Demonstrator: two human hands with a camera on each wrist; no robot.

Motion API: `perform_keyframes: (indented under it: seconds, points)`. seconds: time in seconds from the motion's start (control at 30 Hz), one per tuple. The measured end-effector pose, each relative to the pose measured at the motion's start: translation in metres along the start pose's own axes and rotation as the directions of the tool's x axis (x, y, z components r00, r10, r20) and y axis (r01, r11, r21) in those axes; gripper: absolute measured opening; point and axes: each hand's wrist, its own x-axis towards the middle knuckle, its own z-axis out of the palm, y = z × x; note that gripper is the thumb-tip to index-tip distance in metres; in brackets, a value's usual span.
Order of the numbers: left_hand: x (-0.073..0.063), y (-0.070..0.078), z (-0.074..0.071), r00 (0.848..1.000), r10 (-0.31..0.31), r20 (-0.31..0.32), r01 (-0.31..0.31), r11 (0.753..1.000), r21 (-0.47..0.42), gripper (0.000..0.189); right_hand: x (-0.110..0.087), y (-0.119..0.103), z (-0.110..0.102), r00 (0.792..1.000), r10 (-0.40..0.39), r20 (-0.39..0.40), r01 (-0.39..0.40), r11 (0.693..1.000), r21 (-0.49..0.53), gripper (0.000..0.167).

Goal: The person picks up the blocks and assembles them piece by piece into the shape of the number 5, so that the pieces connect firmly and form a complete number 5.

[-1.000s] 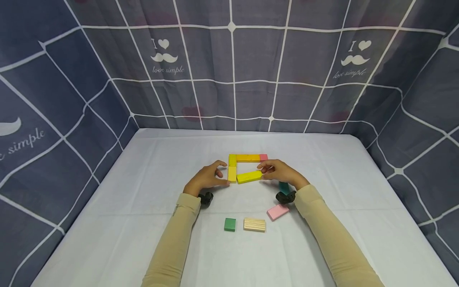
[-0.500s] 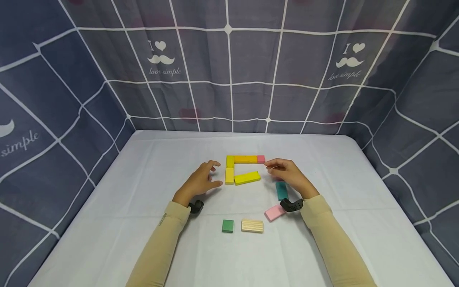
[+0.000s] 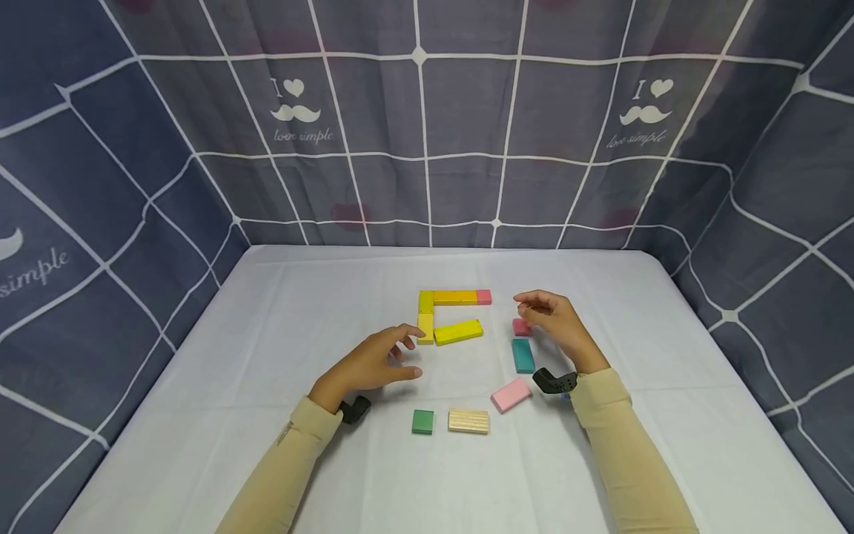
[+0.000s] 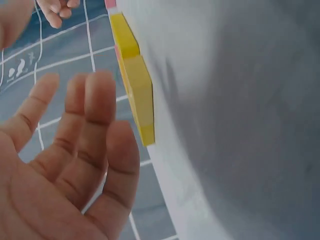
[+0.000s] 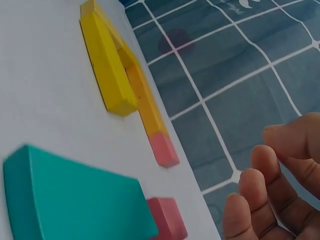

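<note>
My left hand (image 3: 370, 360) hovers left of a light yellow block (image 3: 425, 330), fingers loosely bent with nothing in them. In the left wrist view, a gap shows between its fingertips and the yellow blocks (image 4: 139, 82). That block forms a bracket with a yellow block (image 3: 426, 301), an orange block (image 3: 455, 297) and a small pink block (image 3: 483, 297). A bright yellow block (image 3: 458, 331) lies slightly aslant, one end by the bracket's lower corner. My right hand (image 3: 559, 326), loosely curled and holding nothing, is above and beside a small red-pink block (image 3: 521, 327).
Below the red-pink block lies a teal block (image 3: 523, 356), then a light pink block (image 3: 511, 395). Nearer me are a ridged wooden block (image 3: 468, 420) and a green square block (image 3: 423, 422). A blue piece (image 3: 565, 397) is mostly hidden by the right wrist. Patterned cloth (image 3: 460, 185) surrounds the white table.
My right hand has let go of the bright yellow block and moved right, uncovering the teal and red-pink blocks. My left hand has drawn back toward me and left. The view has shifted slightly.
</note>
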Motion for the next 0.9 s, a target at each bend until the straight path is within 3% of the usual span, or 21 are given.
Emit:
perform_keyframes:
  seconds: [0.17,0.37,0.57,0.9]
  points:
    - [-0.005,0.003,0.006,0.995,0.039,0.091,-0.033,0.997,-0.073,0.063,-0.001,0.007,-0.011,1.000,-0.001,0.018,0.001,1.000,-0.018,0.036]
    - [-0.010,0.004,0.013,0.977,0.118,0.178,-0.102,0.990,-0.096,0.050,0.000,0.011,-0.019,0.999,0.039,0.036,-0.036,0.996,-0.082,0.037]
    - [-0.013,0.003,0.017,0.966,0.141,0.219,-0.119,0.987,-0.109,0.040,0.002,0.016,-0.020,0.992,0.122,0.019,-0.117,0.978,-0.171,0.039]
    - [-0.015,0.002,0.019,0.946,0.159,0.281,-0.114,0.979,-0.170,0.038,0.004,0.025,-0.023,0.984,0.165,0.061,-0.148,0.964,-0.221,0.039]
